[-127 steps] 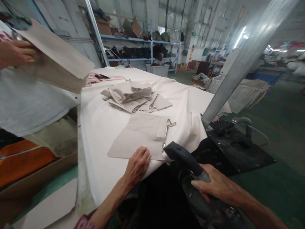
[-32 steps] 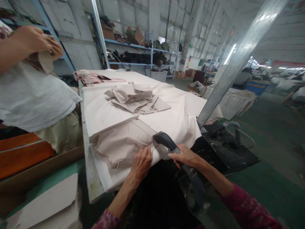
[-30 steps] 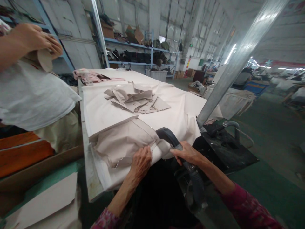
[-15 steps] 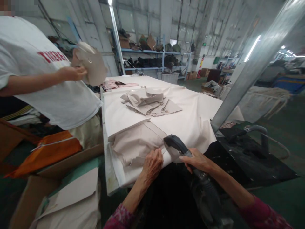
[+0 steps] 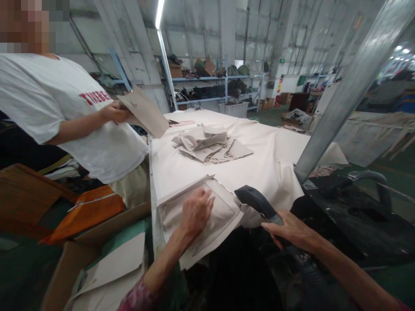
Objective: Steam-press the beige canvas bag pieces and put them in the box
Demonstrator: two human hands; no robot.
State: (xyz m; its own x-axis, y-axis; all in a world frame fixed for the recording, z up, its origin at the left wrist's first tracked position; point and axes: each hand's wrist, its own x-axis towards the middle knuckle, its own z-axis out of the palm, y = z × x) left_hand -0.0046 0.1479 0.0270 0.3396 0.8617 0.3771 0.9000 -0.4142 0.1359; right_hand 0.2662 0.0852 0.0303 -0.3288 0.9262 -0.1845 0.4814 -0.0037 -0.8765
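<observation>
1 head cam, facing fwd/down frm near end of table (image 5: 262,149); L hand (image 5: 196,211), R hand (image 5: 292,230) close, shelves (image 5: 226,78) far.

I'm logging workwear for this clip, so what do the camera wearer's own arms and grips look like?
The left grip and right grip are bare hands, without gloves. No watch, bracelet or cable shows on them. The left sleeve is patterned pink and magenta, leaving the left forearm bare. Of the right sleeve, only a magenta sliver shows at the picture's edge.

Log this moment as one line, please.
left hand: at beige fabric item | right hand: gripping dark nozzle | co-worker: holding beige panel
</observation>
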